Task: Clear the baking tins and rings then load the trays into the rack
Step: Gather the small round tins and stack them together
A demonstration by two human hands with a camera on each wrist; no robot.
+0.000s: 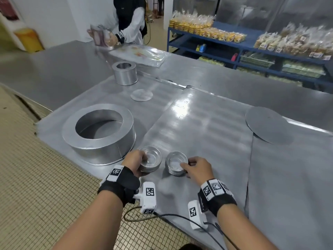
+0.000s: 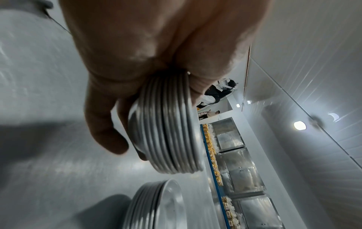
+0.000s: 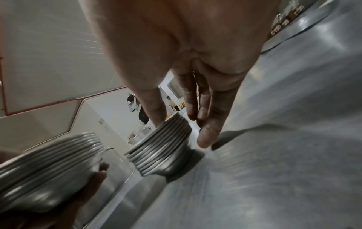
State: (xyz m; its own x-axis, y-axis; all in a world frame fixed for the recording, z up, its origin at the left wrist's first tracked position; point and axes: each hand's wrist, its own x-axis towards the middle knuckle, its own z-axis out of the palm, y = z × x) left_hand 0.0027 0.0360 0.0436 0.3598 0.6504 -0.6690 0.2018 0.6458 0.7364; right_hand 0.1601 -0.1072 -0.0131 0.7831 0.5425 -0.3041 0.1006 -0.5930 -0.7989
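Two stacks of small round baking tins are at the near edge of a flat metal tray [image 1: 207,123]. My left hand [image 1: 142,164] grips the left stack [image 1: 151,161] and holds it tilted just off the tray, with fingers under it; the left wrist view shows the stack [image 2: 168,131] in the curled fingers. The right stack [image 1: 177,163] stands on the tray. My right hand [image 1: 188,164] brackets the right stack [image 3: 162,145]: the thumb touches its rim and straight fingers [image 3: 207,131] lie beside it with a thin gap.
A large ring tin [image 1: 100,130] stands just left of my hands. Farther back are a small ring tin [image 1: 125,73] and a small disc [image 1: 141,95]. A large disc [image 1: 266,125] lies at the right. Another person [image 1: 131,18] works at the far end. Blue shelves [image 1: 252,46] hold bagged bread.
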